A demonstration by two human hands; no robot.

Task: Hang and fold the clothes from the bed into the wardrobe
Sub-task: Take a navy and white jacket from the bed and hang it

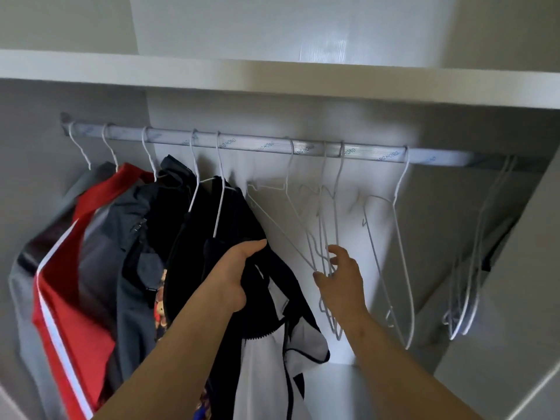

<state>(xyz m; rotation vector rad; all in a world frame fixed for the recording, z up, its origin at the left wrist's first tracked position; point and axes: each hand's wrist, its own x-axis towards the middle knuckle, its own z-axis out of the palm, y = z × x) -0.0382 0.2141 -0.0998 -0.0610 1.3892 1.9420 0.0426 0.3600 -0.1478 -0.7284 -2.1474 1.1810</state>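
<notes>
Partly done, by the look of it. Along the left stretch of the rail [242, 144], five loaded hangers, packed close and touching: grey garment [24, 298], red top [91, 283] with a white stripe, dark jacket [133, 231], then black pieces [194, 213].

Just right of those, the left hand [233, 277], fingers curled tight into a black-and-white garment [263, 374]. Black at the top, white panel below with black trim, soft and creased, sagging slack under the grip, right against the black pieces. Cannot tell whether hooked on the hanger above it or merely held up.

Next, the right hand [342, 274], fingers loosely spread, closed on nothing as far as shows, touching a bunch of empty hangers [333, 207] tilted on the rail. Probably choosing one.

Further right, a lone hanger [400, 237], bare wire, then the end hangers [466, 313], bunched at the far side of the rail.

Spare hangers and free rail enough for more hanging. Bed out of view, so no telling how many clothes remain. No sign here of the folding part.
</notes>
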